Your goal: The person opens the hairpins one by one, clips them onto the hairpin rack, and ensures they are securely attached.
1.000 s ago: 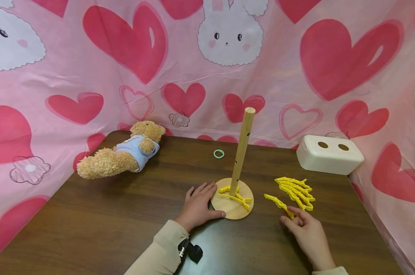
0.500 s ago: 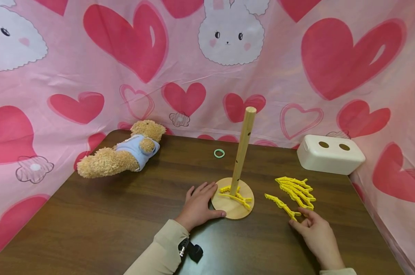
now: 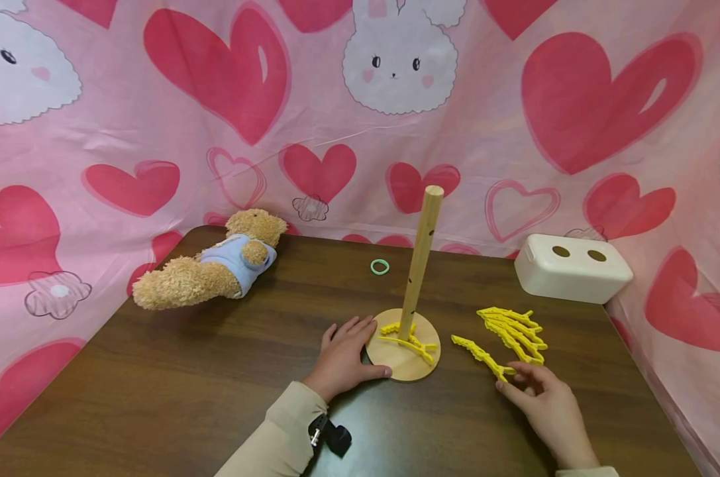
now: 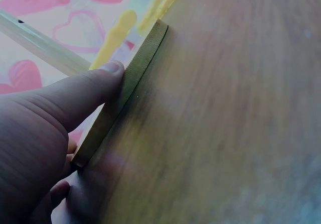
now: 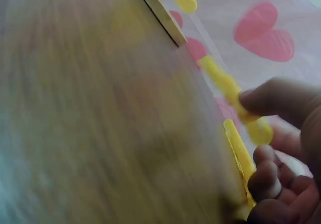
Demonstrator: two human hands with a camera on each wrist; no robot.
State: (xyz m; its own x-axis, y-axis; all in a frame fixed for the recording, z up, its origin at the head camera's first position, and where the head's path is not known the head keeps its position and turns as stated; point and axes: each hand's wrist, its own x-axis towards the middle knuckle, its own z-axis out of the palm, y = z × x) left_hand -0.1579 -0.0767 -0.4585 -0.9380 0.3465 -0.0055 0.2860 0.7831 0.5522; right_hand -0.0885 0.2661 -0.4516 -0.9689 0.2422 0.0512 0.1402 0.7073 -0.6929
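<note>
My right hand [image 3: 544,404] pinches the forked end of a yellow branch-shaped piece [image 3: 479,354] between thumb and fingers; its knobbly end points left towards the stand. In the right wrist view the thumb presses on this piece [image 5: 225,83]. My left hand [image 3: 348,354] rests against the left rim of a round wooden base [image 3: 404,368], fingers extended, with the thumb on its front edge [image 4: 133,71]. From the base rises an upright wooden pole [image 3: 420,265] with small dark holes. Two yellow branch-shaped pieces [image 3: 419,346] are at its foot; whether they are fixed to the pole I cannot tell.
Several more yellow branch pieces [image 3: 511,328] lie fanned out beyond my right hand. A green ring [image 3: 380,267] lies behind the base. At the back right stands a white box [image 3: 565,278] with two round holes; a teddy bear [image 3: 234,262] lies at the back left.
My right hand has shifted right to the forked end of the yellow branch piece, and the piece has then moved slightly left. The left hand and the stand have stayed in place.
</note>
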